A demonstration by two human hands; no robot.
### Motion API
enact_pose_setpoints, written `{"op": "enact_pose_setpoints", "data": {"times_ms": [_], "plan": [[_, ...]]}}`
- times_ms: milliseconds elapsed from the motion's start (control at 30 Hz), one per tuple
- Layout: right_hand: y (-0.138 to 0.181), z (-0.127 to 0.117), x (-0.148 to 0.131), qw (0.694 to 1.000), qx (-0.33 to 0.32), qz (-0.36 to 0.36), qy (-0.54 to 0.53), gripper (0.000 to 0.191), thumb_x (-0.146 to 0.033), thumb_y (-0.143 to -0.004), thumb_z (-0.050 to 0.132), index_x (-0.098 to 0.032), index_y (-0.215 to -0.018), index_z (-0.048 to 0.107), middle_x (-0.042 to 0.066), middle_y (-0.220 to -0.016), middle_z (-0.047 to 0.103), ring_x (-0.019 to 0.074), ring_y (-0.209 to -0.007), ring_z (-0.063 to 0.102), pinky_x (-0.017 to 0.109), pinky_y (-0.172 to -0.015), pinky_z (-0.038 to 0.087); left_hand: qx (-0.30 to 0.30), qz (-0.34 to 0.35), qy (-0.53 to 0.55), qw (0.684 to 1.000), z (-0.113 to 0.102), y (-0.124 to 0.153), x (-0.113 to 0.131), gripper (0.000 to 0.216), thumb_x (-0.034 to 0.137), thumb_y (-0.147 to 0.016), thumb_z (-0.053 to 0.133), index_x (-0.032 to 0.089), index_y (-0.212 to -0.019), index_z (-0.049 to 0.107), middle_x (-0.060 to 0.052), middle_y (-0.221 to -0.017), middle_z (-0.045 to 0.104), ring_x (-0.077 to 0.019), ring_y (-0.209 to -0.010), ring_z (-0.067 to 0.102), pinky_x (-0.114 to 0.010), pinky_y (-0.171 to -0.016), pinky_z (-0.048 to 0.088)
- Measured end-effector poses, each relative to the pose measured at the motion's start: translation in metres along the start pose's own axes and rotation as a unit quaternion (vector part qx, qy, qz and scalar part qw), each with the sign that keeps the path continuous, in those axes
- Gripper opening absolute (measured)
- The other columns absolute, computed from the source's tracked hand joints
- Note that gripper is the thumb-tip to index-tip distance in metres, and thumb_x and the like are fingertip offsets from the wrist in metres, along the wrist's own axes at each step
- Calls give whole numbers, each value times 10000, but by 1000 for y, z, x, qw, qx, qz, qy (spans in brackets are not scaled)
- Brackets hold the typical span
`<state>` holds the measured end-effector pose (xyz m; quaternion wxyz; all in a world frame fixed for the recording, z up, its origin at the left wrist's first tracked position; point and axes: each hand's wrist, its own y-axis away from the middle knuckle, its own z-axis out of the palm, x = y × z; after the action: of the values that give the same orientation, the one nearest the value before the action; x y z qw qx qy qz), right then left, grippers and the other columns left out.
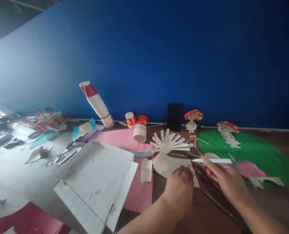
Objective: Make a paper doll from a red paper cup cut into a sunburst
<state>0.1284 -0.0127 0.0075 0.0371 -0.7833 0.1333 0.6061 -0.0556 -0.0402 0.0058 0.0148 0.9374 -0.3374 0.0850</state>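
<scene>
My right hand (226, 180) is closed around a white pen (211, 160) that points left over the brown table. My left hand (180, 188) rests knuckles-up with its fingertips on a white cut-out paper shape (165, 164). Just behind that shape lies a paper cup cut into a fan of white strips (170, 142). A small white paper rectangle (146, 170) lies on the pink sheet (125, 138) to the left of my left hand.
A flattened white cardboard box (95, 185) fills the left foreground. Against the blue wall stand a leaning stack of paper cups (98, 104), two red-and-white cups (137, 126), a black box (175, 117) and two paper-cup figures (193, 119). A green paper oval (254, 152) lies at right, scissors (68, 149) at left.
</scene>
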Motion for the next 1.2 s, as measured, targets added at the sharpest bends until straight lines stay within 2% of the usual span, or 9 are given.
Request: {"op": "enact_pose_setpoints", "data": {"times_ms": [100,200,333,467,567,767,933,1100,1200], "plan": [[-1,1,-4,995,1,21,-94,440,-593,-641,779,-158,-644,719,5,-509,564,115,-454,505,224,-409,437,12,4,-2,1000,1,0,0,484,215,-907,477,2,-1337,540,-195,-1429,534,-297,-1309,499,-379,-1063,465],[-2,1,-2,995,-1,18,-103,423,-572,-653,784,-155,-636,715,8,-508,557,111,-452,490,212,-383,398,15,7,-3,1000,3,0,-1,494,226,-904,482,-6,-1338,531,-198,-1433,526,-298,-1303,497,-381,-1067,460],[-5,-3,8,998,-8,-6,-59,408,-571,-726,729,-167,-784,735,14,-569,609,139,-501,549,232,-428,453,23,6,3,1000,5,1,-2,484,245,-909,485,13,-1331,533,-188,-1417,537,-297,-1308,487,-385,-1072,452],[-4,-6,8,994,-12,-101,44,349,-536,-820,643,-197,-773,711,12,-563,624,146,-501,565,238,-455,470,32,13,1,999,5,1,-3,466,257,-903,495,24,-1304,548,-192,-1378,559,-293,-1281,502,-393,-1083,432],[-1,-5,4,986,-15,-141,91,343,-535,-843,604,-212,-823,718,-5,-528,609,149,-462,555,246,-427,460,31,12,5,999,4,1,-3,472,245,-901,487,33,-1321,532,-188,-1381,556,-289,-1280,500,-411,-1112,397],[0,-2,9,979,-9,-163,123,393,-559,-852,585,-218,-975,734,-9,-536,635,189,-496,618,276,-434,504,42,-4,28,999,0,1,-3,457,226,-877,496,68,-1304,531,-153,-1265,606,-271,-1193,528,-432,-1116,383],[-1,-1,10,974,5,-189,126,373,-557,-842,598,-234,-953,748,15,-659,722,184,-492,635,288,-462,546,40,-1,24,999,-2,1,-3,412,230,-880,490,86,-1258,569,-147,-1276,591,-276,-1169,514,-443,-1114,369],[0,1,7,960,21,-236,147,317,-516,-861,593,-260,-949,758,4,-664,731,174,-479,635,279,-461,539,32,3,19,999,-3,1,-3,422,237,-881,488,87,-1267,569,-141,-1269,591,-273,-1171,502,-447,-1127,350],[1,1,8,950,35,-268,157,285,-492,-859,601,-270,-945,759,20,-798,774,180,-544,669,294,-547,571,36,2,20,999,-4,1,-4,439,238,-889,478,76,-1290,552,-143,-1261,592,-270,-1165,501,-441,-1125,353]]}}
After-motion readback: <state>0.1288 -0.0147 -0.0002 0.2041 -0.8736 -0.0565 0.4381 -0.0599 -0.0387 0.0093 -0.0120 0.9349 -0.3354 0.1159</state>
